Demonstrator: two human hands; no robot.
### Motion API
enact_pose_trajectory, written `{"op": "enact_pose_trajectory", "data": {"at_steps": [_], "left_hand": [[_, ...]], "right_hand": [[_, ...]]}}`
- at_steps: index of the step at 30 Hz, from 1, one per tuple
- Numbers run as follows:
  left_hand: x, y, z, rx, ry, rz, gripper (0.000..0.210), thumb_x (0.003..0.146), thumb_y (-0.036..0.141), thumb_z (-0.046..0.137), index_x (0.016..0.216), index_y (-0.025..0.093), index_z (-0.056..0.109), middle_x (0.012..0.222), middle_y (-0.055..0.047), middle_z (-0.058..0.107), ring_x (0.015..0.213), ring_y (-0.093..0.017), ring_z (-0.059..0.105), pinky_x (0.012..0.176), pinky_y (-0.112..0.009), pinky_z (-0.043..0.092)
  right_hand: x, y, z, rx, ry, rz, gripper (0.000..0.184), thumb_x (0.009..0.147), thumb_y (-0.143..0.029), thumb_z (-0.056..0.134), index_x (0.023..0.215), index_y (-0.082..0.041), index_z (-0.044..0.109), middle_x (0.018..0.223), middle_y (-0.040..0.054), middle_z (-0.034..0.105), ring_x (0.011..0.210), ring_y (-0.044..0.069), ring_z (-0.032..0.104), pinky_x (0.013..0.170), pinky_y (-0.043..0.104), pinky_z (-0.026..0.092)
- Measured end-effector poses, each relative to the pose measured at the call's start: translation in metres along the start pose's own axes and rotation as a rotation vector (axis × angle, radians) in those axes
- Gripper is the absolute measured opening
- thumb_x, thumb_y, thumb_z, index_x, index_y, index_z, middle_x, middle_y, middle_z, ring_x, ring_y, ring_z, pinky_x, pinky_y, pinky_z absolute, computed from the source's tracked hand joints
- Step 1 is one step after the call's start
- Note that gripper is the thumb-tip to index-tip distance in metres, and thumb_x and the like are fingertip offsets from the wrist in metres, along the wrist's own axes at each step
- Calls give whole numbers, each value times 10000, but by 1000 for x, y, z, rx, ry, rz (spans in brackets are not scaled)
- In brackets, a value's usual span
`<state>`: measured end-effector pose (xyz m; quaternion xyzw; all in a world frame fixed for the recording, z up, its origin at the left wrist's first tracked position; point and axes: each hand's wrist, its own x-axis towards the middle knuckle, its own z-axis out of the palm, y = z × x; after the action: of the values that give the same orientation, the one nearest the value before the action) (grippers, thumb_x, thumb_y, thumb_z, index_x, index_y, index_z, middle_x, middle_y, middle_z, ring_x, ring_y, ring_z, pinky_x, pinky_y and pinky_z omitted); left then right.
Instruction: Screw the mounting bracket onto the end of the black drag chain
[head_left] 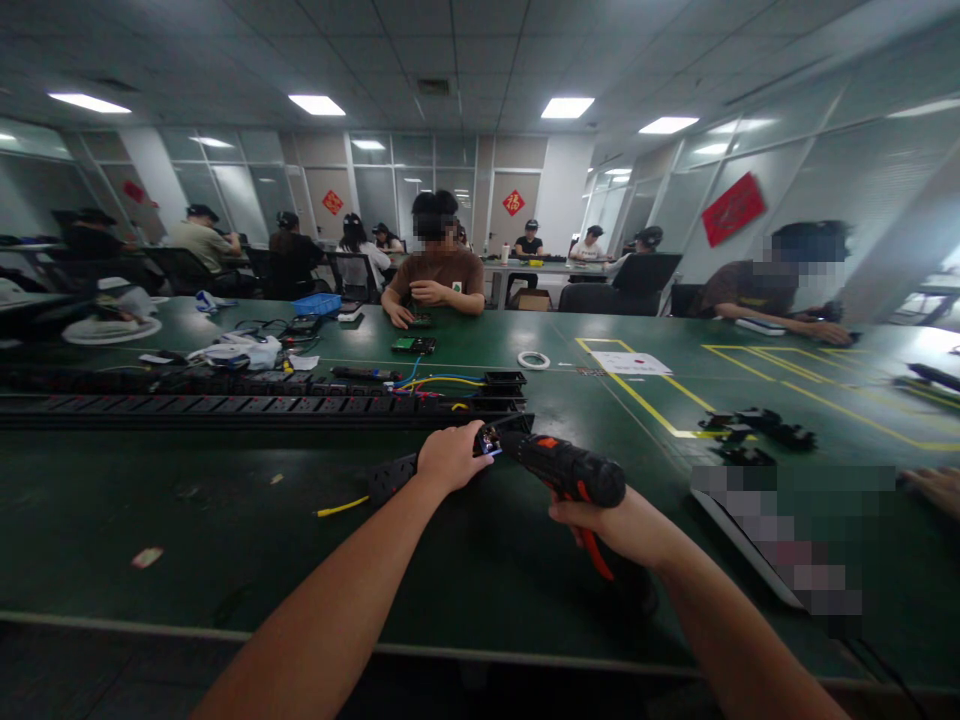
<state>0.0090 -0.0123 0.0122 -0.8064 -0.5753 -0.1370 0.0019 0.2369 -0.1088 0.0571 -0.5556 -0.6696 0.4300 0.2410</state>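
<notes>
Power driver (562, 462), black with orange parts, is held over the near middle of the green table (300, 570), its nose pointing left. Our right hand (622, 520) is wrapped around its grip, and our left hand (454, 458) is closed around the right end of a black socket strip (392, 478), with a yellow cable (343, 506) at the strip's left end. We judge the driver stiff and fairly heavy, best held firmly by its grip; the strip looks rigid but lighter, its smooth casing perhaps slippery, so we would pinch it near the right end, fingers clear of the shiny metal there, which may be delicate. Our left hand hides the strip's middle, and we cannot tell whether the driver's tip touches it. The grip's base sinks into dark shadow; on the near right, blocky blurring covers most of a white-edged panel (742, 546), and another person's hand (930, 487) is cut off beyond it.
</notes>
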Motion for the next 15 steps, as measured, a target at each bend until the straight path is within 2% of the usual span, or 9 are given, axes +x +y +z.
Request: {"op": "enact_pose_trajectory", "data": {"at_steps": [6, 15], "left_hand": [[1, -2, 2, -15, 21, 14, 586, 805, 555, 598, 1322, 313, 466, 1101, -52, 681, 1006, -261, 632, 820, -343, 445], [1, -1, 2, -13, 19, 6, 590, 808, 561, 593, 1324, 304, 468, 1100, -61, 681, 1014, -268, 632, 826, -351, 448]], "right_hand": [[0, 0, 1, 48, -5, -11, 115, 745, -264, 645, 811, -186, 593, 611, -28, 575, 553, 145, 566, 533, 262, 447], [-3, -4, 1, 89, 23, 46, 234, 726, -260, 658, 942, -179, 616, 596, -31, 581, 555, 149, 572, 537, 270, 461]]}}
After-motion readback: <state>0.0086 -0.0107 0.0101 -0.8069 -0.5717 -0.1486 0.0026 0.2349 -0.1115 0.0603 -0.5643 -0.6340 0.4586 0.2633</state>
